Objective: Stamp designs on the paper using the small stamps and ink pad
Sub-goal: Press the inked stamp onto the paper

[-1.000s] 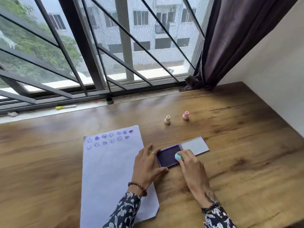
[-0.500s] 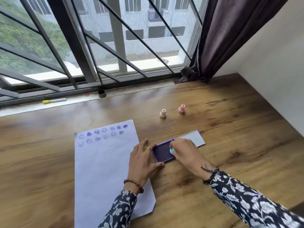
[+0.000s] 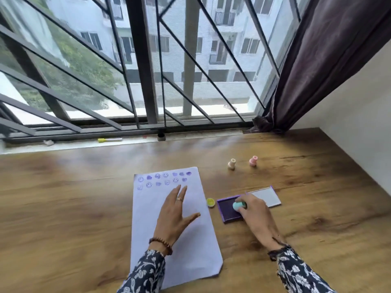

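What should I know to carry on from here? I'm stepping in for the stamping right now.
Left hand: open, fingers spread, flat on the paper.
Right hand: pinches the blue stamp, pressed onto the purple ink pad, whose lid lies open beside it.
Other stamps: a yellow one between paper and pad; a beige one and a pink one stand farther back on the table.
Done: two rows of purple smileys and hearts along the paper's top edge.
Left: lift the inked stamp, press it on the blank paper below the rows, then re-ink and repeat.
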`<action>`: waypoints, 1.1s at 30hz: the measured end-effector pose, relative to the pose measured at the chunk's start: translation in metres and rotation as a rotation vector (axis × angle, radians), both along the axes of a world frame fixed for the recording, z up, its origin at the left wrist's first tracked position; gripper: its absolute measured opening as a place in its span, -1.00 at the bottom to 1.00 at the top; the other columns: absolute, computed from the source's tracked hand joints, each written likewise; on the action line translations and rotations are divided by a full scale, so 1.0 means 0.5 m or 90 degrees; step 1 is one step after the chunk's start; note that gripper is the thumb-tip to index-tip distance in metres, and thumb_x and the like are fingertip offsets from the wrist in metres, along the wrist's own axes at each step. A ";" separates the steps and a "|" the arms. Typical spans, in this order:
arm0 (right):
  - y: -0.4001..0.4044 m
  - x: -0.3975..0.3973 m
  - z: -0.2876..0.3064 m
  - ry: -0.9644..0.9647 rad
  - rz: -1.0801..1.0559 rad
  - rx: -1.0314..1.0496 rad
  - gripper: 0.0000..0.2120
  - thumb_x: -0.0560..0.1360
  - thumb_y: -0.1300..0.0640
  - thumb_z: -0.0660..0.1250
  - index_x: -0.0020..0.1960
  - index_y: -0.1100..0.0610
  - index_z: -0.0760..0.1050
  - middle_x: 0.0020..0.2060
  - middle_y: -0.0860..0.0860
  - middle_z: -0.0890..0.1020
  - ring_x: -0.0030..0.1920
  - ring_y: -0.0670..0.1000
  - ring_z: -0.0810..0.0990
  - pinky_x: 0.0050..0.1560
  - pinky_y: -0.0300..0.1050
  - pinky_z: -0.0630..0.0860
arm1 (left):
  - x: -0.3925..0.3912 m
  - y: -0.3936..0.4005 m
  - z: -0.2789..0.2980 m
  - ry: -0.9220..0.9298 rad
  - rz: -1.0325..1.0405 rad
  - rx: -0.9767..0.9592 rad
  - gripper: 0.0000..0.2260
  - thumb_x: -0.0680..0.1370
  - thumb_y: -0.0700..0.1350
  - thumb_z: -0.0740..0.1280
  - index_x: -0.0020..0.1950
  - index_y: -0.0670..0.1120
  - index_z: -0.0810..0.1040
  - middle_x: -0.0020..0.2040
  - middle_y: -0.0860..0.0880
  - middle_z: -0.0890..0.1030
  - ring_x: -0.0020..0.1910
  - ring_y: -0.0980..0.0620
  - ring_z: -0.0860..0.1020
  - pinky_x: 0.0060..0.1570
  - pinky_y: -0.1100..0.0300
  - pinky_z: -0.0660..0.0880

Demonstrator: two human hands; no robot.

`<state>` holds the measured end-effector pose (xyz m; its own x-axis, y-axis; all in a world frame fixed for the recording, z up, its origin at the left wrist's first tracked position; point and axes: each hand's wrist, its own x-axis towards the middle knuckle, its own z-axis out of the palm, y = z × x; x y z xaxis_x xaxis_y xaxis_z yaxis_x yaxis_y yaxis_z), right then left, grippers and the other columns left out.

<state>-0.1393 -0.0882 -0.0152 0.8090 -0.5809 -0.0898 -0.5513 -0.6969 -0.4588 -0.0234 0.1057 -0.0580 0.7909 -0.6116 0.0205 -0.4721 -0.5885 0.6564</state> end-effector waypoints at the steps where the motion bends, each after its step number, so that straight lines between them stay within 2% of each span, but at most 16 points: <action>1: 0.018 0.016 0.002 -0.027 -0.005 0.021 -0.83 0.43 0.23 0.33 0.01 0.14 0.58 0.00 0.10 0.64 0.03 0.12 0.57 -0.02 -0.08 0.44 | 0.017 0.031 -0.003 -0.004 0.023 0.004 -0.24 0.42 0.14 0.38 0.48 -0.05 0.09 0.53 -0.06 0.12 0.51 0.00 0.05 0.47 0.16 0.01; 4: 0.078 0.083 0.007 -0.106 0.000 0.075 -0.84 0.39 0.24 0.36 -0.04 0.13 0.62 -0.07 0.10 0.68 -0.03 0.11 0.60 -0.08 -0.12 0.44 | 0.070 0.119 -0.012 -0.002 0.078 0.024 -0.20 0.38 0.15 0.42 0.47 -0.07 0.11 0.53 -0.07 0.12 0.52 -0.04 0.03 0.48 0.09 0.01; 6: 0.106 0.140 0.007 -0.127 0.007 0.090 -0.88 0.38 0.25 0.37 -0.10 0.16 0.63 -0.13 0.18 0.68 -0.09 0.17 0.61 -0.21 -0.17 0.35 | 0.105 0.166 -0.013 0.029 0.072 0.055 -0.11 0.32 0.24 0.43 0.48 -0.05 0.07 0.54 -0.06 0.06 0.53 -0.05 -0.03 0.49 0.03 -0.03; 8: 0.122 0.194 0.005 -0.137 0.014 0.090 -0.87 0.38 0.27 0.36 -0.09 0.20 0.62 -0.11 0.19 0.67 -0.09 0.16 0.61 -0.26 -0.30 0.23 | 0.134 0.198 -0.014 0.051 0.042 0.114 0.04 0.18 0.44 0.27 0.49 -0.02 -0.01 0.55 -0.03 -0.02 0.53 -0.06 -0.10 0.51 -0.03 -0.08; 10: 0.131 0.234 0.000 -0.136 0.028 0.080 -0.85 0.40 0.28 0.34 -0.04 0.20 0.60 -0.05 0.16 0.66 -0.08 0.11 0.60 -0.22 -0.35 0.24 | 0.152 0.219 -0.020 0.066 0.014 0.160 0.11 0.09 0.50 0.16 0.50 0.00 -0.09 0.55 0.00 -0.08 0.52 -0.05 -0.15 0.51 -0.05 -0.11; 13: 0.145 0.259 -0.025 -0.093 0.056 0.016 -0.83 0.47 0.26 0.25 0.03 0.20 0.54 0.06 0.15 0.60 0.00 0.15 0.60 -0.09 -0.18 0.40 | 0.158 0.233 -0.035 0.072 -0.006 0.150 0.03 0.24 0.40 0.34 0.49 0.02 -0.13 0.55 0.02 -0.12 0.52 -0.03 -0.18 0.51 -0.04 -0.17; 16: 0.157 0.263 -0.048 -0.026 0.065 -0.067 -0.79 0.53 0.23 0.18 0.14 0.22 0.47 0.13 0.18 0.54 0.09 0.21 0.55 0.01 0.01 0.47 | 0.158 0.234 -0.043 0.046 0.007 0.137 -0.01 0.27 0.37 0.33 0.49 0.03 -0.12 0.55 0.03 -0.11 0.52 -0.02 -0.18 0.51 0.00 -0.20; 19: 0.161 0.279 -0.054 -0.018 0.039 -0.104 -0.85 0.52 0.26 0.21 0.05 0.23 0.49 0.05 0.14 0.55 -0.02 0.20 0.58 -0.12 0.01 0.49 | 0.160 0.236 -0.049 0.031 0.014 0.137 -0.01 0.27 0.41 0.29 0.49 0.04 -0.13 0.55 0.07 -0.13 0.52 0.01 -0.19 0.48 0.02 -0.23; 24: 0.147 0.313 -0.053 0.044 0.059 -0.131 -0.81 0.42 0.39 0.18 -0.04 0.28 0.52 -0.04 0.20 0.58 -0.06 0.21 0.57 -0.12 0.04 0.53 | 0.163 0.238 -0.067 0.016 0.019 0.132 -0.01 0.26 0.45 0.23 0.49 0.05 -0.16 0.46 0.18 -0.24 0.51 0.04 -0.23 0.46 0.04 -0.29; 27: 0.127 0.338 -0.046 0.110 0.078 -0.118 -0.84 0.39 0.36 0.19 -0.10 0.34 0.52 -0.10 0.29 0.60 -0.07 0.27 0.58 -0.13 0.11 0.57 | 0.162 0.239 -0.075 0.014 0.025 0.121 -0.02 0.26 0.47 0.21 0.48 0.07 -0.18 0.41 0.21 -0.28 0.49 0.09 -0.26 0.44 0.07 -0.33; 30: 0.119 0.347 -0.042 0.153 0.086 -0.124 -0.83 0.38 0.33 0.20 -0.10 0.33 0.53 -0.10 0.31 0.61 -0.05 0.28 0.59 -0.13 0.09 0.58 | 0.161 0.240 -0.076 0.009 0.026 0.112 -0.02 0.25 0.48 0.19 0.48 0.07 -0.18 0.42 0.19 -0.28 0.42 0.15 -0.32 0.45 0.05 -0.32; 33: 0.125 0.342 -0.037 0.157 0.092 -0.124 -0.87 0.37 0.32 0.19 -0.15 0.31 0.50 -0.13 0.31 0.60 -0.07 0.31 0.56 -0.16 0.08 0.55 | 0.160 0.240 -0.072 0.017 0.020 0.119 -0.02 0.26 0.47 0.20 0.48 0.07 -0.17 0.45 0.18 -0.24 0.48 0.09 -0.27 0.45 0.05 -0.31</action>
<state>0.0315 -0.0257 -0.0338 0.8519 -0.4876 -0.1909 -0.5183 -0.8373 -0.1743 0.0564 0.2259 -0.0939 0.8080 -0.5782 -0.1130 -0.4355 -0.7153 0.5465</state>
